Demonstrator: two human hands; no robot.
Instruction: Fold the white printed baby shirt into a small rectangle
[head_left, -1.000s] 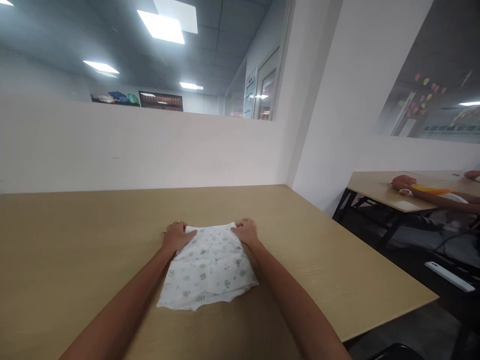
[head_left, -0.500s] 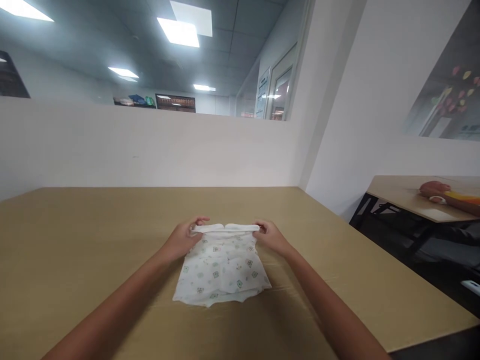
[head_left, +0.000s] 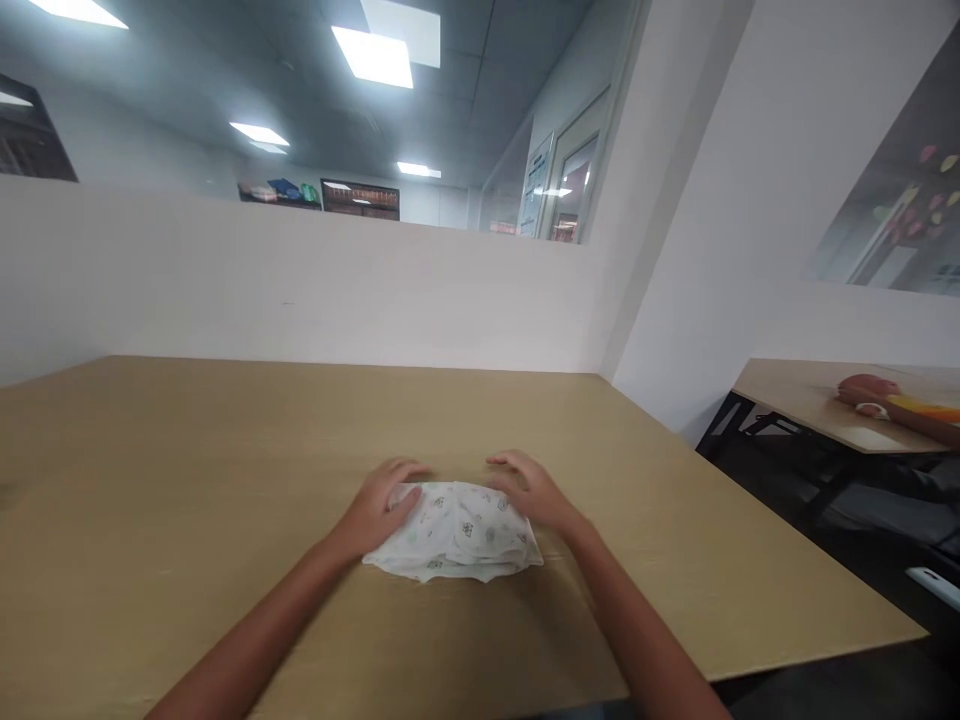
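- The left hand (head_left: 384,503) lies flat, fingers spread, on the left end of a folded white printed cloth (head_left: 455,532).
- The right hand (head_left: 529,492) rests palm-down, fingers loose, on the cloth's right end.
- The cloth sits low in the frame's centre on the tan tabletop (head_left: 187,480).
- At the right edge, another person's arm (head_left: 896,408) lies on a second table (head_left: 817,395).

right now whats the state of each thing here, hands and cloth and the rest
left hand: open, palm flat on the cloth's left end
right hand: open, pressing the cloth's right end
printed cloth: folded into a short bundle, lying on the table
table: bearing the cloth
ceiling lights: on
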